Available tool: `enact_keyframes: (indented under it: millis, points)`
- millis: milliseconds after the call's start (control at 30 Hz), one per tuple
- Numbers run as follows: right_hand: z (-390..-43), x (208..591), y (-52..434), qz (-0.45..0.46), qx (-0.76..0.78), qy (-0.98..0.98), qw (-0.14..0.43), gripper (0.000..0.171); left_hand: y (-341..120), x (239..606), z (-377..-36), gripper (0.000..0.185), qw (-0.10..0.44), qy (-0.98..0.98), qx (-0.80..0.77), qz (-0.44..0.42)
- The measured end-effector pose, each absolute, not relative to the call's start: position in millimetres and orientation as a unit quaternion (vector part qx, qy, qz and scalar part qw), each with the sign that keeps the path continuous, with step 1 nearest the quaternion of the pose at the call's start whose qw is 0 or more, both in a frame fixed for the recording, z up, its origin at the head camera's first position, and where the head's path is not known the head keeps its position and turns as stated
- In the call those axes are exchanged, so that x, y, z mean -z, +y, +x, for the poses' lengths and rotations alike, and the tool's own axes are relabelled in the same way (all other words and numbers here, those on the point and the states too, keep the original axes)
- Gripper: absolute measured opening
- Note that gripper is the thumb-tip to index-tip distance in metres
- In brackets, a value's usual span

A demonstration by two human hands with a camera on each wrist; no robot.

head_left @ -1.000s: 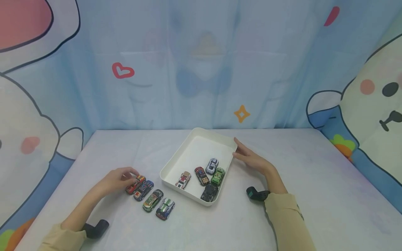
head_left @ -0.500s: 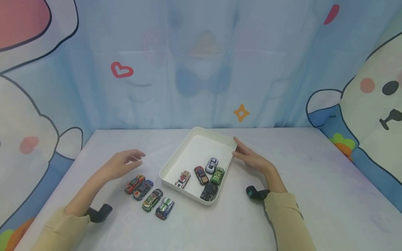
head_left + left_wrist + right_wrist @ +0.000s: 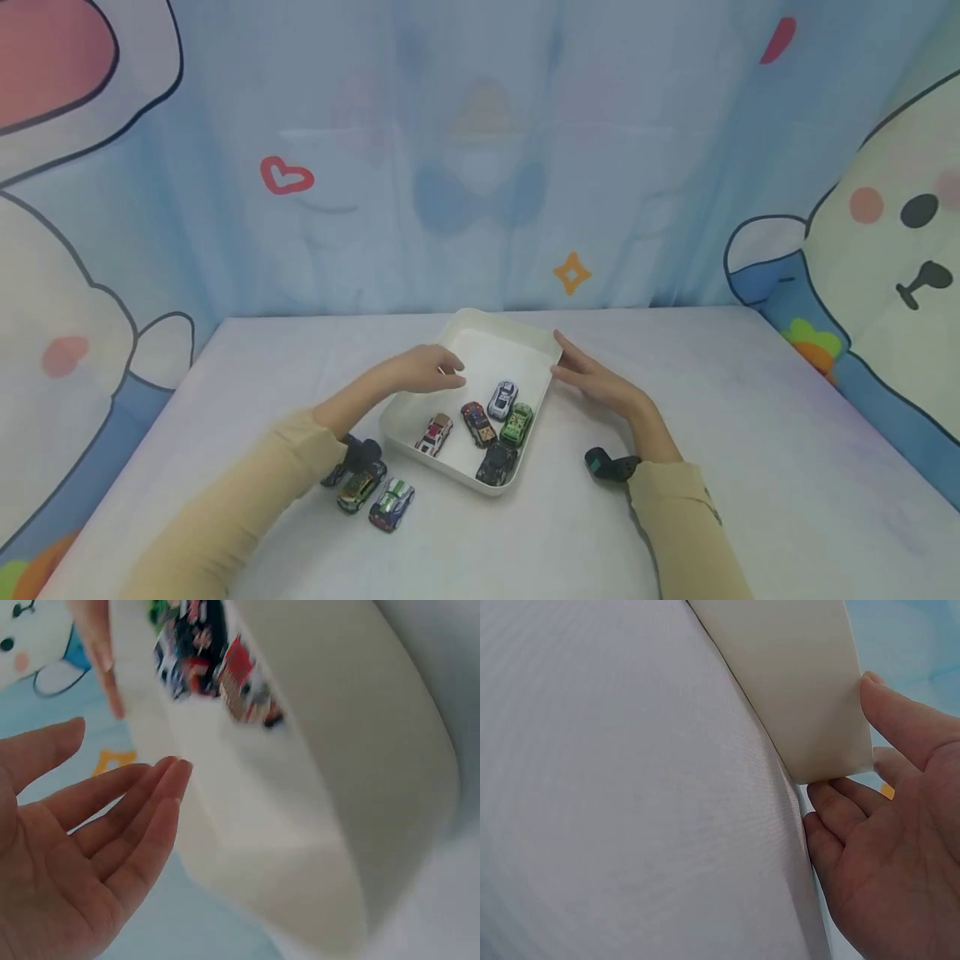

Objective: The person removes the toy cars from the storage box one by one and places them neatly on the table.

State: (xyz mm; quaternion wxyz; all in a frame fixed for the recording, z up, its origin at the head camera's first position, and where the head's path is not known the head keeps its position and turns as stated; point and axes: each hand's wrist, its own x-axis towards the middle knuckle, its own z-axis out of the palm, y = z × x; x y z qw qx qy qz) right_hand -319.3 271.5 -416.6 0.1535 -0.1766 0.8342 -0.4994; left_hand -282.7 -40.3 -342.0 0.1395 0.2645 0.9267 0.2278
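Note:
Above the left part of a shallow white tray [image 3: 420, 408], my left hand [image 3: 423, 369] hovers with fingers loosely extended. Its palm, visible in the left wrist view, holds nothing. At the tray's far right corner, my right hand [image 3: 596, 379] holds the outside, thumb [image 3: 900, 716] against the rim and fingers around the corner. Inside the tray lie several toy cars: white-and-red [image 3: 434, 434], dark multicoloured [image 3: 478, 424], silver-white [image 3: 502, 400], green [image 3: 517, 424] and black [image 3: 497, 463].
On the white table [image 3: 525, 550], left of the tray, sit a green-and-yellow toy car [image 3: 362, 487] and a white-and-green striped one [image 3: 392, 505]. My left sleeve [image 3: 255, 492] and wrist camera [image 3: 362, 452] hide most of the cars beside them. A printed curtain [image 3: 480, 167] stands behind.
My left hand has left the red toy car empty, rising and moving right until it is over the tray. My right hand stays at the tray's corner.

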Motion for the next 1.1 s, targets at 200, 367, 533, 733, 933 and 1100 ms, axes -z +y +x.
enact_keyframes:
  millis: [200,367,533,733,933,1100]
  points:
    - [-319,418,267,-0.185,0.505,0.828,0.158,0.072,-9,360,-279,0.033,0.177,0.943,-0.160,0.232]
    - [-319,418,268,-0.182,0.496,0.835,0.154,0.071,0,364,-273,0.025,0.181,0.947,-0.134,0.228]
    - [-320,417,270,-0.179,0.493,0.837,0.155,0.071,2,362,-269,0.025,0.186,0.939,-0.134,0.255]
    - [-319,416,271,-0.176,0.493,0.838,0.154,0.070,1,359,-264,0.037,0.177,0.946,-0.136,0.233]
    - [-316,414,272,-0.175,0.489,0.841,0.150,0.070,-1,363,-263,0.030,0.162,0.960,-0.088,0.211]
    - [-316,412,271,-0.178,0.491,0.840,0.150,0.070,-3,362,-262,0.028,0.157,0.956,-0.110,0.223]
